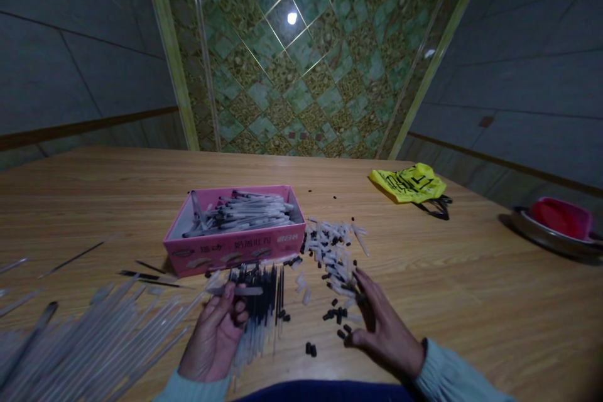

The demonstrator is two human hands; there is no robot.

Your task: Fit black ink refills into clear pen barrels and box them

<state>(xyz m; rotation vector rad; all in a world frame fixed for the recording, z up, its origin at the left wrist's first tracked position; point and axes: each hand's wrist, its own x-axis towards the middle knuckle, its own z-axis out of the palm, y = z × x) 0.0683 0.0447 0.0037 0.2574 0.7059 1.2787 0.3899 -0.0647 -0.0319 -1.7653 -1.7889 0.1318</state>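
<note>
My left hand (219, 333) is closed on a translucent pen barrel (247, 291), held level between thumb and fingers over a pile of black-tipped refills (264, 301). My right hand (381, 323) hovers with thumb and fingers apart at the lower edge of a scatter of small white plugs (330, 251) and black caps (336, 314). Behind my left hand stands a pink box (235, 248) filled with pens (249, 210). Many clear barrels (122, 333) lie side by side to the left of my left hand.
On the wooden table (447, 289), a yellow bag (412, 183) with black handles lies at the back right. A metal basin (546, 235) with a red and pink container (565, 218) stands at the right edge. Tiled walls rise behind.
</note>
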